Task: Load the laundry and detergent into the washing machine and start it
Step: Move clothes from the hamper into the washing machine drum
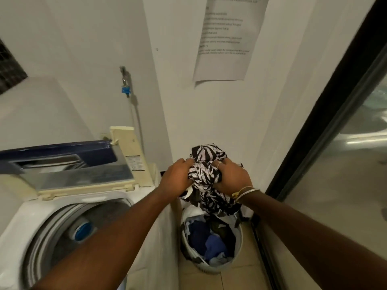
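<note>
The left forearm [109,241] and the right forearm [310,231] stretch forward. At their ends the left grip [176,178] and the right grip [232,177] are both clamped on one bundle, a black-and-white leaf-print garment [206,162]. It is bunched between them and held in the air just above the laundry basket [238,233], with its lower folds trailing down toward the basket's mouth. The basket stands on the tiled floor [247,275] just to the right of the washing machine [37,210], and more clothes [213,243], mostly blue, lie in it. The machine's lid [69,174] is propped up and the drum [100,214] is open. The step in hand looks like carrying this piece left into the drum. To do it well, gather the hanging tail up first, so it neither snags the basket nor drags other pieces out. Then lift the bundle clear over the machine's near corner and let go only once it is above the opening, dropping it loosely rather than as a tight ball. No detergent is in view.
</note>
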Motion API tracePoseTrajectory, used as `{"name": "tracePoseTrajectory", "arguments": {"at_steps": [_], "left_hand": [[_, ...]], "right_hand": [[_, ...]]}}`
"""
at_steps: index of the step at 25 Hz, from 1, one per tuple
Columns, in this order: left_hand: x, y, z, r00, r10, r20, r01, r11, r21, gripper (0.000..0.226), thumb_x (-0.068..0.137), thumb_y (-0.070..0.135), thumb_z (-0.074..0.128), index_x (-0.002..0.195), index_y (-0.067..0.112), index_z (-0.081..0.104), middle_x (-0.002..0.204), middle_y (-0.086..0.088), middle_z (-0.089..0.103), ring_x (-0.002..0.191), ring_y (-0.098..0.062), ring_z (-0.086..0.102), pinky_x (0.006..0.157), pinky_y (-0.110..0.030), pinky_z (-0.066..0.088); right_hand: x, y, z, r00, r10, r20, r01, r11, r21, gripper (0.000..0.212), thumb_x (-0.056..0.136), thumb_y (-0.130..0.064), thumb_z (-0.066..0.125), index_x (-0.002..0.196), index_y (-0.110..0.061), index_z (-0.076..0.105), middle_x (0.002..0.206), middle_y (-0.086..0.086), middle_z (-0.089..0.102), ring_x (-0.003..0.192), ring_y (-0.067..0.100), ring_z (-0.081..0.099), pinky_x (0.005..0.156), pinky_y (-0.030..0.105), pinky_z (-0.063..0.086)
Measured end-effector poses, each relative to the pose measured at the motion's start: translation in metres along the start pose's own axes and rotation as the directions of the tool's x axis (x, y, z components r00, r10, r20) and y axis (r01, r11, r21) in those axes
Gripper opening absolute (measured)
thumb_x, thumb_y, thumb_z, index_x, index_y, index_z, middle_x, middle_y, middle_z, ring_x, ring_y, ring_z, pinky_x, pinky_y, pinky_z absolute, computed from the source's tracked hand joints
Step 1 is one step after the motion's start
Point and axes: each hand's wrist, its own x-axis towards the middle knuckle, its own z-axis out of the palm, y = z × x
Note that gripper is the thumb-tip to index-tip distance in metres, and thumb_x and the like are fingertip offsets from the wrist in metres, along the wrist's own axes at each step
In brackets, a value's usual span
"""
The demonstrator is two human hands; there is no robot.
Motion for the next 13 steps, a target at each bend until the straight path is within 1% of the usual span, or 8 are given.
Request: {"name": "tracePoseTrajectory", "arguments": {"at_steps": [4, 7, 9, 13], "left_hand": [[-0.065, 0.021, -0.062, 0.995, -0.005, -0.104, 0.009, 0.999, 0.035, 0.058, 0.075, 0.022, 0.073, 0.129, 0.026, 0.051, 0.102, -0.007, 0.057, 0.096, -0.029, 0.059, 0.077, -0.034, 0.045], [-0.113, 0.032, -0.110, 0.982, -0.038, -0.185, 0.052, 0.996, 0.070, 0.057, 0.075, 0.022, 0.074, 0.128, 0.027, 0.052, 0.105, -0.007, 0.059, 0.099, -0.028, 0.059, 0.083, -0.038, 0.050], [-0.144, 0.030, -0.144, 0.967, -0.092, -0.236, 0.111, 0.991, 0.071, 0.057, 0.075, 0.021, 0.075, 0.127, 0.028, 0.053, 0.107, -0.007, 0.061, 0.100, -0.028, 0.059, 0.086, -0.041, 0.052], [-0.192, 0.006, -0.206, 0.932, -0.112, -0.344, 0.152, 0.984, 0.093, 0.056, 0.074, 0.022, 0.076, 0.124, 0.032, 0.053, 0.108, -0.002, 0.062, 0.099, -0.023, 0.060, 0.084, -0.042, 0.054]], "right_hand": [[-0.054, -0.046, -0.044, 0.993, -0.057, -0.103, 0.059, 0.998, 0.016, 0.061, 0.074, -0.042, 0.069, 0.132, -0.037, 0.051, 0.114, 0.001, 0.056, 0.102, 0.027, 0.061, 0.083, 0.037, 0.052], [-0.083, -0.086, -0.073, 0.984, -0.117, -0.134, 0.121, 0.992, 0.028, 0.065, 0.072, -0.041, 0.071, 0.133, -0.037, 0.050, 0.119, 0.002, 0.057, 0.105, 0.028, 0.061, 0.086, 0.040, 0.054], [-0.095, -0.120, -0.092, 0.972, -0.179, -0.150, 0.185, 0.982, 0.029, 0.067, 0.070, -0.041, 0.071, 0.133, -0.037, 0.050, 0.122, 0.003, 0.057, 0.107, 0.028, 0.061, 0.088, 0.041, 0.053], [-0.100, -0.190, -0.117, 0.938, -0.283, -0.200, 0.298, 0.953, 0.048, 0.065, 0.071, -0.042, 0.069, 0.133, -0.037, 0.052, 0.120, 0.002, 0.059, 0.105, 0.027, 0.062, 0.087, 0.037, 0.051]]}}
